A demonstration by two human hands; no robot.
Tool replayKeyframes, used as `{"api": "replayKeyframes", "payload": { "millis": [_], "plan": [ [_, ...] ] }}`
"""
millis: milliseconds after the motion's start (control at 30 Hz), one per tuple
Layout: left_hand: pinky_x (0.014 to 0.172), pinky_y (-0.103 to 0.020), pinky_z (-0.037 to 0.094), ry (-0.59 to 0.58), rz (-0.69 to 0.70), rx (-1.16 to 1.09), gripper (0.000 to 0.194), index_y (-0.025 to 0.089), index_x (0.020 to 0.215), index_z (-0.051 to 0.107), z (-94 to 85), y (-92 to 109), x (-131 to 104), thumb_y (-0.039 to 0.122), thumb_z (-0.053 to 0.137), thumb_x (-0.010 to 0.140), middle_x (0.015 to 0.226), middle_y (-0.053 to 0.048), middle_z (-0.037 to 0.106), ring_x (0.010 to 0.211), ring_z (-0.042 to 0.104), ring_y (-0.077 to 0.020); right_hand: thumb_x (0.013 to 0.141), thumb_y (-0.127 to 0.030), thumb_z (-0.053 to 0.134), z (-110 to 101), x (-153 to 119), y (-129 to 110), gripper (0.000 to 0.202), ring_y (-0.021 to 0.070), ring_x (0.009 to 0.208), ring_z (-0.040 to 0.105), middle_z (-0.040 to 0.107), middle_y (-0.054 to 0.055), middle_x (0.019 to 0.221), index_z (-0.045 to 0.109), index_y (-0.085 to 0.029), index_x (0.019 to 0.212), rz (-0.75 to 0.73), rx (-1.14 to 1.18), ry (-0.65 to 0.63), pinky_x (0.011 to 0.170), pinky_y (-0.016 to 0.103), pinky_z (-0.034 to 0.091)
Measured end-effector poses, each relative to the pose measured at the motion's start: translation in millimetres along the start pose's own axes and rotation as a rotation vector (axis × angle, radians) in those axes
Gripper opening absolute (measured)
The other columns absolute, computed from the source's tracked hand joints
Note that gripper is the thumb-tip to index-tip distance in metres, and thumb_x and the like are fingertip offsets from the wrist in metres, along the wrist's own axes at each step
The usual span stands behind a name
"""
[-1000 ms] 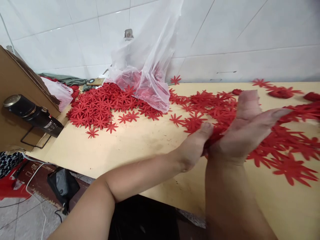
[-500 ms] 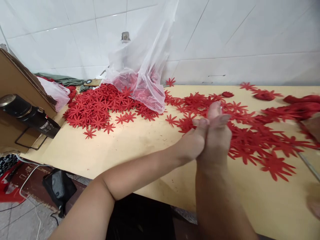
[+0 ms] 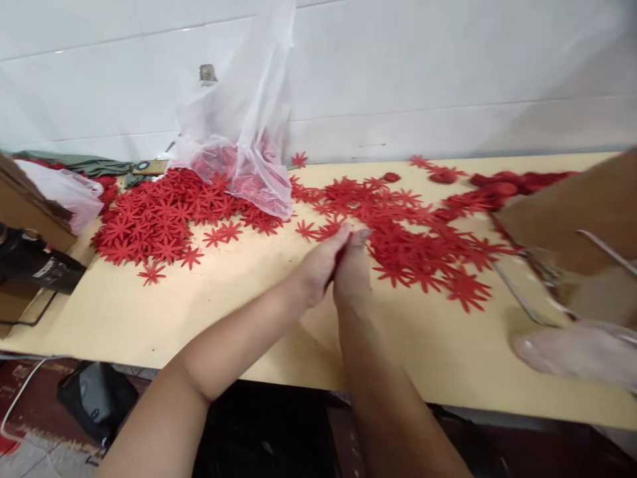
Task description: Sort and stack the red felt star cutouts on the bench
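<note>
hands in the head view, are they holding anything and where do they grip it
Left hand and right hand are pressed palm to palm; a sliver of red shows between them, likely flower cutouts, but the grip itself is hidden.

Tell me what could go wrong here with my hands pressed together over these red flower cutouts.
1. The left hand and right hand press palm to palm with red showing between them; the thin red flower-shaped cutouts could crease or stick together.
2. Another person's hand works close by at the right edge of the pale wooden table, so elbows might collide.
3. The clear plastic bag lies open, and cutouts may keep spilling out.
</note>
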State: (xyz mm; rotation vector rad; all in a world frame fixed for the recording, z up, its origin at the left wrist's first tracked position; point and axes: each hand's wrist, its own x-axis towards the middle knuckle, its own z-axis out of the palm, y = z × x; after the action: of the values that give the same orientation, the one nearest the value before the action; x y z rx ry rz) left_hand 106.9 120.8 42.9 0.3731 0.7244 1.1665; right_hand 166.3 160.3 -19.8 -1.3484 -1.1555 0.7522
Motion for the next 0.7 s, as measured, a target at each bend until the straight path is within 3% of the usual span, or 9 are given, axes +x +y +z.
{"api": "replayKeyframes", "payload": {
  "millis": [67,133,200,267,367,467,567,700],
  "plan": [
    [0.082,-0.028,0.049,0.022,-0.082,0.023,0.022,0.016,0.081,0.070,-1.4,3.7,3.8,0.026,0.050,0.085,0.075,-0.004,0.070,0.078,0.064,-0.0158,0.086,-0.069,0.021,-5.7,1.1,-10.6,0.078,0.0269,0.125,0.049,0.056,0.019,0.128,0.057,-0.010,0.120,-0.048,-0.035,0.069,0.107,0.050,0.034],
    [0.068,-0.024,0.049,0.088,-0.146,0.043,0.024,0.016,0.070,0.066,-3.2,5.1,7.4,0.031,0.053,0.085,0.061,-0.001,0.064,0.059,0.058,-0.0111,0.084,-0.069,0.029,-17.2,2.6,-20.5,0.069,0.0254,0.110,0.059,0.066,0.015,0.111,0.064,-0.014,0.105,-0.122,-0.089,0.035,0.099,0.046,0.042],
    [0.061,-0.022,0.048,0.080,-0.173,0.054,0.027,0.016,0.071,0.064,-5.6,3.7,11.6,0.036,0.053,0.086,0.061,-0.001,0.065,0.054,0.057,-0.0095,0.082,-0.066,0.038,-37.6,4.4,-27.6,0.059,0.0230,0.095,0.064,0.070,0.012,0.097,0.066,-0.016,0.096,-0.173,-0.136,-0.029,0.090,0.041,0.048],
    [0.055,-0.021,0.046,0.090,-0.186,0.074,0.033,0.013,0.072,0.063,-8.0,1.2,17.0,0.040,0.051,0.087,0.060,-0.003,0.065,0.052,0.057,-0.0091,0.083,-0.060,0.042,-67.9,4.2,-32.8,0.052,0.0216,0.091,0.064,0.070,0.010,0.095,0.067,-0.016,0.096,-0.234,-0.217,-0.010,0.087,0.038,0.050],
    [0.057,-0.022,0.049,0.106,-0.187,0.084,0.038,0.013,0.074,0.062,-9.0,-1.1,25.2,0.045,0.046,0.089,0.062,-0.004,0.066,0.056,0.060,-0.0101,0.085,-0.052,0.043,-128.5,0.2,-37.8,0.045,0.0223,0.090,0.064,0.070,0.010,0.094,0.070,-0.017,0.093,-0.289,-0.486,0.175,0.084,0.039,0.049],
    [0.065,-0.028,0.053,0.091,-0.177,0.063,0.037,0.015,0.078,0.061,-4.8,-0.9,30.6,0.046,0.043,0.089,0.063,-0.004,0.065,0.059,0.061,-0.0129,0.082,-0.045,0.044,-191.7,-0.2,-36.6,0.039,0.0262,0.084,0.062,0.070,0.012,0.084,0.071,-0.016,0.086,-0.185,-0.812,0.332,0.078,0.043,0.048],
    [0.073,-0.034,0.054,0.089,-0.174,0.038,0.033,0.016,0.081,0.060,2.0,-1.7,33.8,0.043,0.043,0.088,0.063,-0.004,0.064,0.063,0.062,-0.0148,0.080,-0.038,0.044,-233.2,6.1,-26.8,0.035,0.0282,0.076,0.060,0.068,0.013,0.074,0.071,-0.016,0.079,-0.048,-1.055,0.242,0.072,0.045,0.045],
    [0.077,-0.037,0.053,0.104,-0.180,0.029,0.029,0.015,0.079,0.058,6.5,-7.2,37.7,0.038,0.042,0.087,0.064,-0.005,0.063,0.064,0.061,-0.0154,0.078,-0.033,0.042,-241.6,13.2,-8.7,0.030,0.0255,0.072,0.059,0.067,0.011,0.074,0.066,-0.020,0.066,-0.013,-1.168,0.035,0.070,0.043,0.043]
  ]
}}
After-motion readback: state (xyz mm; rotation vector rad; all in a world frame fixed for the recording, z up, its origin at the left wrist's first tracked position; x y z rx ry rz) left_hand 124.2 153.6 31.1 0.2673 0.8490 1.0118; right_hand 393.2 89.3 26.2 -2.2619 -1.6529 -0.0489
